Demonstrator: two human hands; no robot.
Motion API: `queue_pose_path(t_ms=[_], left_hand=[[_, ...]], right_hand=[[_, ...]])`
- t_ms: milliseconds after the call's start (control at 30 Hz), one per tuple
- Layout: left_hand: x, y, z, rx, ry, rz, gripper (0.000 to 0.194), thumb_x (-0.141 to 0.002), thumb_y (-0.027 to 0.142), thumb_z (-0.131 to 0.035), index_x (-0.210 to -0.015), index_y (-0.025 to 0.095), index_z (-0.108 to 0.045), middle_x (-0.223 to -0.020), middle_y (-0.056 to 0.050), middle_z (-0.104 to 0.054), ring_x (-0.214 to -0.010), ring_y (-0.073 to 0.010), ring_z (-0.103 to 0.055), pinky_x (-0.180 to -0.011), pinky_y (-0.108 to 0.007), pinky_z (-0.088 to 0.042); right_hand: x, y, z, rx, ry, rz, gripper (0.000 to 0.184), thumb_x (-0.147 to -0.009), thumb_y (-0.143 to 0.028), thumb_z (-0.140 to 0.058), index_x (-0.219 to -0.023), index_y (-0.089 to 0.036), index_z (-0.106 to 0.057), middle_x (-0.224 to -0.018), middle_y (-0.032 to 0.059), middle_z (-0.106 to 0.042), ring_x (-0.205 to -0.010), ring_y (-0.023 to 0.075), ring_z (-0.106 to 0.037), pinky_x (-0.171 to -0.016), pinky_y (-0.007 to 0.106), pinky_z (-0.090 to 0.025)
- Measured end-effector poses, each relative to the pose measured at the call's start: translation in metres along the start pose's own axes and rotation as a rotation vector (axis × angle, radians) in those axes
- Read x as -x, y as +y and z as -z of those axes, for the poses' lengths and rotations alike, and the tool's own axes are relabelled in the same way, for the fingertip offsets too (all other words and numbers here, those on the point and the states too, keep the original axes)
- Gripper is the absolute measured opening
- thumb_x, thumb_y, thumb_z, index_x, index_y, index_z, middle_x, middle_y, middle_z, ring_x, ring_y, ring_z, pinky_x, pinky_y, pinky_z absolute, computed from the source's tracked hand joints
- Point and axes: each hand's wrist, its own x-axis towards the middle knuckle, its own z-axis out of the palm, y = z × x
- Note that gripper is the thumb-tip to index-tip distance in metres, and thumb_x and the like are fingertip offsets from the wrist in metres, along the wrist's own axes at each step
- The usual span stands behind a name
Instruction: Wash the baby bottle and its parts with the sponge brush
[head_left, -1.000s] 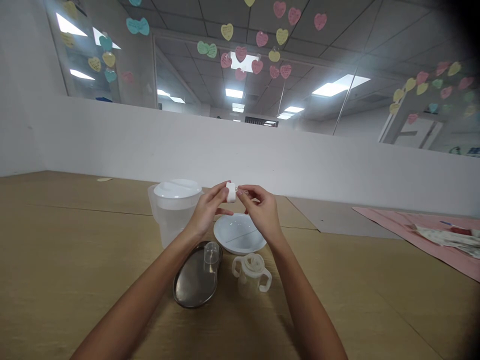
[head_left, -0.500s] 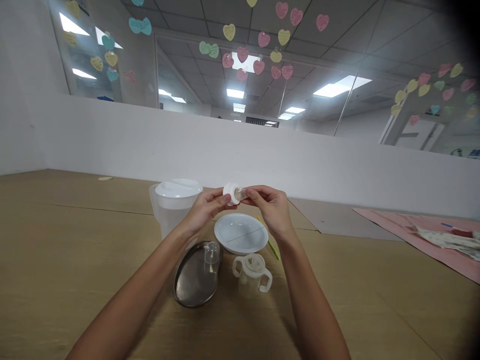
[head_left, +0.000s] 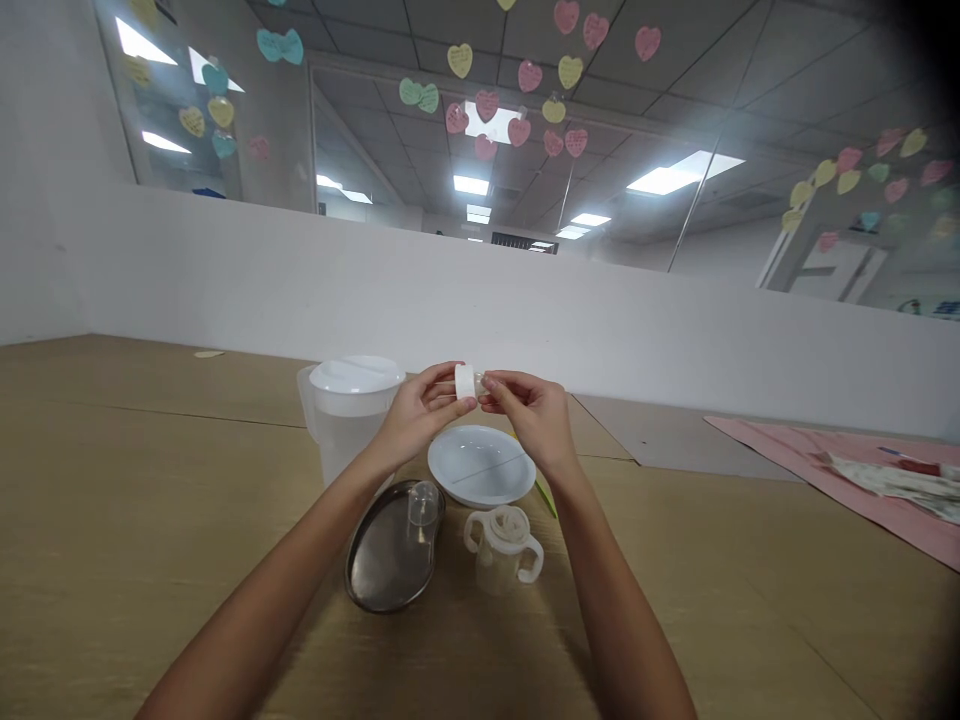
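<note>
Above the white bowl (head_left: 457,488), both hands hold a baby bottle nipple in its white collar ring (head_left: 464,382). My left hand (head_left: 420,415) is closed on the ring with thumb and fingers. Pinched in my right hand (head_left: 541,415) is the clear nipple (head_left: 481,381), largely hidden by the fingertips. Below the hands stands a clear baby bottle (head_left: 499,572) with two white handles and something pale coiled at its top. To its left, a clear cap (head_left: 423,506) sits in a metal kidney dish (head_left: 379,570).
A white lidded pitcher (head_left: 349,435) stands behind my left forearm. Beside the bowl lies a yellow-green stick (head_left: 547,500), partly behind my right wrist. A pink cloth (head_left: 780,460) with items on it lies at far right. A white wall (head_left: 525,310) rises behind the table.
The ring has turned so that its side now faces me, and less of the nipple shows. My right fingers have moved closer to the ring.
</note>
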Motion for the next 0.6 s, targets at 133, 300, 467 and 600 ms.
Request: queue_pose_path(t_ms=[133, 300, 467, 600], left_hand=[[-0.001, -0.003, 0.000, -0.011, -0.025, 0.021, 0.047, -0.066, 0.028, -0.065, -0.108, 0.013, -0.050, -0.111, -0.011, -0.058, -0.101, -0.0217, -0.055, -0.090, -0.035, -0.043], [0.003, -0.008, 0.001, -0.104, -0.272, 0.129, 0.066, -0.069, 0.031, -0.062, -0.127, 0.018, -0.033, -0.121, -0.011, -0.051, -0.104, -0.0209, -0.053, -0.085, -0.034, -0.044], [0.014, -0.013, -0.010, -0.524, -0.796, 0.180, 0.053, -0.058, 0.043, -0.067, -0.104, 0.019, -0.054, -0.100, -0.004, -0.060, -0.092, -0.0219, -0.056, -0.078, -0.031, -0.042], [0.023, -0.027, -0.025, -0.637, -0.908, 0.105, 0.048, -0.054, 0.037, -0.070, -0.097, 0.020, -0.056, -0.099, -0.001, -0.060, -0.088, -0.0200, -0.055, -0.075, -0.027, -0.040]], right_hand=[[-0.001, -0.001, 0.003, 0.072, -0.020, -0.012, 0.028, -0.071, -0.036, -0.060, -0.086, -0.013, -0.065, -0.077, 0.0053, -0.067, -0.065, 0.0144, -0.063, -0.065, 0.030, -0.054], [0.004, -0.019, 0.023, 0.384, -0.105, 0.005, 0.025, -0.070, -0.033, -0.060, -0.088, -0.016, -0.063, -0.072, 0.0036, -0.066, -0.066, 0.0143, -0.061, -0.062, 0.026, -0.049], [0.015, -0.040, 0.046, 0.693, -0.384, -0.071, 0.014, -0.069, -0.030, -0.060, -0.073, -0.018, -0.065, -0.067, 0.0008, -0.064, -0.061, 0.0119, -0.057, -0.054, 0.022, -0.042], [0.020, -0.046, 0.054, 0.826, -0.532, -0.141, 0.015, -0.068, -0.032, -0.059, -0.067, -0.019, -0.064, -0.064, -0.0002, -0.062, -0.060, 0.0117, -0.054, -0.050, 0.022, -0.037]])
